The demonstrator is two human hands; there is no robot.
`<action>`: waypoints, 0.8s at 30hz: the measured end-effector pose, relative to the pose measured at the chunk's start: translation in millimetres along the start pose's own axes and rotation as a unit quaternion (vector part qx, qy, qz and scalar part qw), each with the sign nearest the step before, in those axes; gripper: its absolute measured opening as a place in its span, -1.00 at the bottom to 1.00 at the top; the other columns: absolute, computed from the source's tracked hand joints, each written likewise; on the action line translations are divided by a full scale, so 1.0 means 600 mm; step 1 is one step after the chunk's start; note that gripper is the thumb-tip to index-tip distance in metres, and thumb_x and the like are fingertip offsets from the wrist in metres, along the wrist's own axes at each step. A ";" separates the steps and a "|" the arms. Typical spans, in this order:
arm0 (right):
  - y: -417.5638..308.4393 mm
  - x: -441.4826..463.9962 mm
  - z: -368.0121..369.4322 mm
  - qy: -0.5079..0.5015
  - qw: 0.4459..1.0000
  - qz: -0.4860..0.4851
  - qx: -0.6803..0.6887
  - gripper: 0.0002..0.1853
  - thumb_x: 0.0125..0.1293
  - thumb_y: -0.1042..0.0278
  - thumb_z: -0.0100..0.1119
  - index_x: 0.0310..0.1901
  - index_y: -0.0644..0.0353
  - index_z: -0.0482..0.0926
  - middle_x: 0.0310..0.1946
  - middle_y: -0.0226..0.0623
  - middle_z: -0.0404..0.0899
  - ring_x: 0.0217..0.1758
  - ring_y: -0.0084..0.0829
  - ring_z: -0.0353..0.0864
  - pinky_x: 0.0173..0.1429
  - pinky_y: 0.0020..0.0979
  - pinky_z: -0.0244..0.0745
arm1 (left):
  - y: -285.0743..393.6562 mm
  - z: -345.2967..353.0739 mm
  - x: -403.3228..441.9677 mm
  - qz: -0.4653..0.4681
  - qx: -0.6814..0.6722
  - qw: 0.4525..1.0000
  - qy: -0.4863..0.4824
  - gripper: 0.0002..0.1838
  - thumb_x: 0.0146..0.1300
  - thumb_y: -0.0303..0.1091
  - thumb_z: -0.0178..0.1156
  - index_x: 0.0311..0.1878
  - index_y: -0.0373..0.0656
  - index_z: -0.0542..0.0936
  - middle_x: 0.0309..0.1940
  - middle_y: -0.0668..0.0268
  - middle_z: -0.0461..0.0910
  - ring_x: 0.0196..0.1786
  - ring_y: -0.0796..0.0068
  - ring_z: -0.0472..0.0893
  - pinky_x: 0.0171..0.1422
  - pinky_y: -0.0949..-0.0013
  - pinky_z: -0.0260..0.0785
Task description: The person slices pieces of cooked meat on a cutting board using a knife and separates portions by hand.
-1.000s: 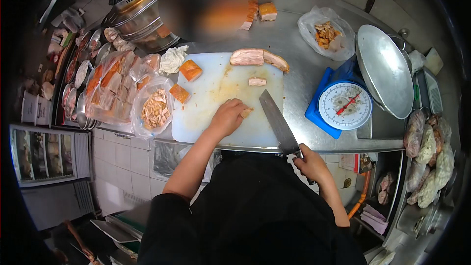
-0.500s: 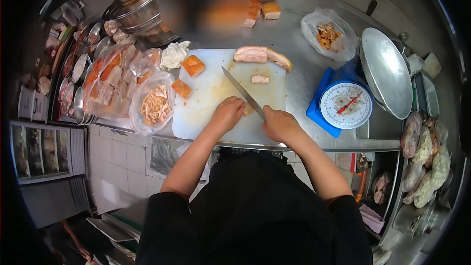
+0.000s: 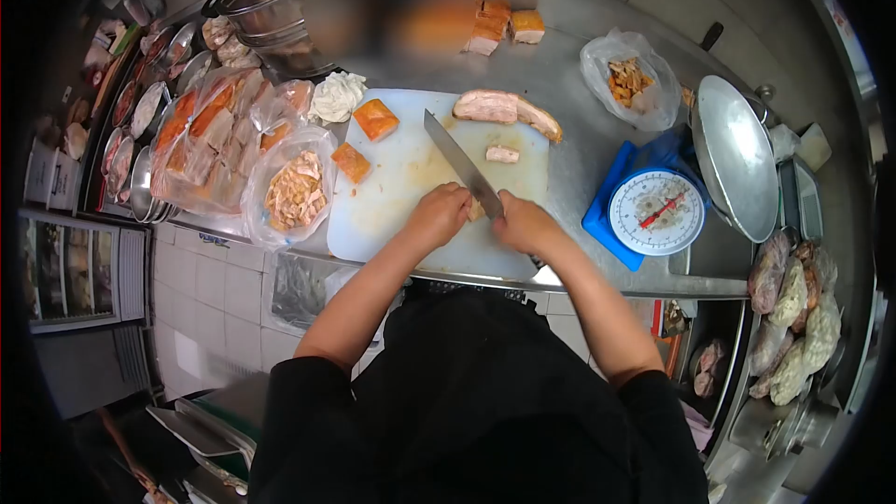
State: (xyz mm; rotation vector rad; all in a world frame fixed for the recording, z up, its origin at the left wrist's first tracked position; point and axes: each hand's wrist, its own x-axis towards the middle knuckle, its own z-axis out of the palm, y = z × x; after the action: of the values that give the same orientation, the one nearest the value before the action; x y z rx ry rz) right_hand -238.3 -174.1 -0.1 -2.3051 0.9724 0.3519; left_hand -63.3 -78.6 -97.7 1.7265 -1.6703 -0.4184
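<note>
My right hand [image 3: 521, 224] is wrapped round the handle of a large knife [image 3: 459, 161], its blade pointing away and to the left over the white cutting board [image 3: 397, 168]. Fingers curled, my left hand [image 3: 442, 217] holds a small piece of pork [image 3: 477, 211] against the board, right beside the blade; most of that piece is hidden. A short cut strip of pork [image 3: 502, 155] lies farther up the board. Behind it rests a longer slab of roast pork [image 3: 490, 105]. Two orange-skinned chunks, an upper one [image 3: 376, 119] and a lower one [image 3: 351, 162], sit at the board's left side.
Left of the board are a bag of chopped meat [image 3: 296, 191], larger bagged meat [image 3: 210, 145] and a crumpled white cloth [image 3: 337, 98]. A blue scale [image 3: 655, 210] with a metal pan [image 3: 735, 159] stands at right. Behind are another plastic bag [image 3: 630, 79] and pork blocks [image 3: 495, 26].
The view has shifted slightly. The knife has turned a little, showing more of its blade's flat side. Both hands stay at the same small piece.
</note>
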 end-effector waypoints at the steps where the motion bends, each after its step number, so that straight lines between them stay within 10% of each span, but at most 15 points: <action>1: -0.013 -0.008 -0.025 -0.025 1.000 0.011 0.000 -0.65 0.36 0.32 0.15 0.09 0.34 0.49 -0.06 0.21 0.72 0.07 0.15 0.72 0.20 0.06 0.56 | 0.001 -0.001 -0.001 0.008 0.000 1.000 0.003 -0.94 0.25 -0.50 0.26 -0.23 -0.22 0.60 -0.27 0.10 0.61 -0.12 -0.03 0.63 -0.01 0.04 0.51; 24: -0.026 -0.017 -0.008 -0.056 0.998 0.019 0.003 -0.62 0.34 0.33 0.15 0.11 0.36 0.46 -0.10 0.26 0.70 0.04 0.17 0.71 0.19 0.05 0.55 | -0.014 -0.007 -0.004 0.029 0.004 0.999 -0.035 -0.96 0.26 -0.48 0.26 -0.27 -0.22 0.60 -0.27 0.11 0.62 -0.09 -0.02 0.63 0.03 0.03 0.51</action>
State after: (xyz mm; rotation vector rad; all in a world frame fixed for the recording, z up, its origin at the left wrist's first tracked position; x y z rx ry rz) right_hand -234.3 -162.9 14.7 -2.2383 0.9612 0.4881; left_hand -54.7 -75.8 -101.0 1.6829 -1.7685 -0.4497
